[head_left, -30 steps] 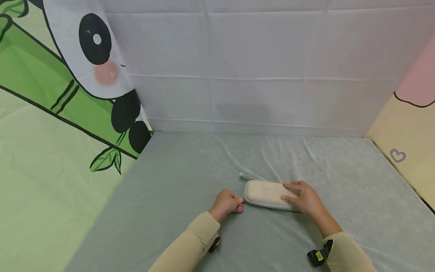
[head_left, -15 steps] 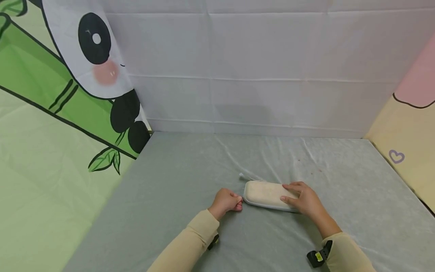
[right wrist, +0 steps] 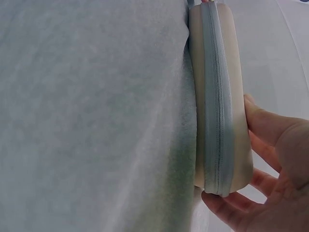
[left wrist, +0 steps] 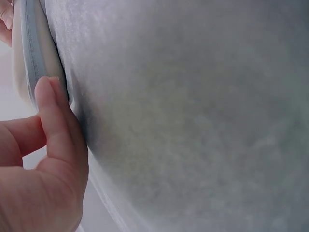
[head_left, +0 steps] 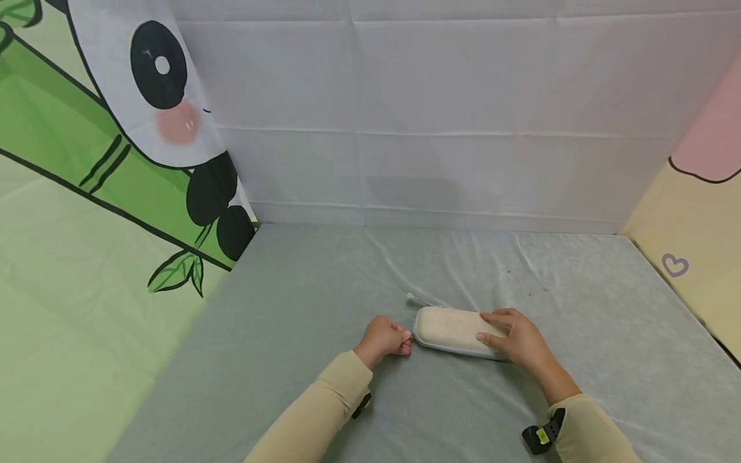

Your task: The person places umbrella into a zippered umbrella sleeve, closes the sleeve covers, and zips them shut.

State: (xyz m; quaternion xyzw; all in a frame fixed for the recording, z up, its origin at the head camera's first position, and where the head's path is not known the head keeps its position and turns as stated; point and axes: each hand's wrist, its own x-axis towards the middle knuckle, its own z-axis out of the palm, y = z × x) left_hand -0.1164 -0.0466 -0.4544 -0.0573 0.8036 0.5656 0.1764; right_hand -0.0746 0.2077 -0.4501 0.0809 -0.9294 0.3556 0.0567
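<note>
A cream, zippered pencil case [head_left: 448,326] lies flat on the grey cloth, its grey zipper band [right wrist: 218,111] running along the side. At its left end, my left hand [head_left: 384,341] has thumb and forefinger pinched together at the zipper; whatever small part sits between them is hidden. The left wrist view shows this left hand [left wrist: 53,159] with its fingertips against the band. My right hand [head_left: 519,337] grips the case's right end, thumb on the near side and fingers over the top and end. The zipper looks closed along the visible side.
A thin pale strap [head_left: 418,299] sticks out behind the case. The grey cloth [head_left: 312,276] covers the table, with some creases. A white hanging sheet [head_left: 440,116] stands at the back, with printed panels left and right.
My left hand has risen very slightly and drawn a touch left at the case's end. The right hand and the case stay nearly still; the view shifts slightly.
</note>
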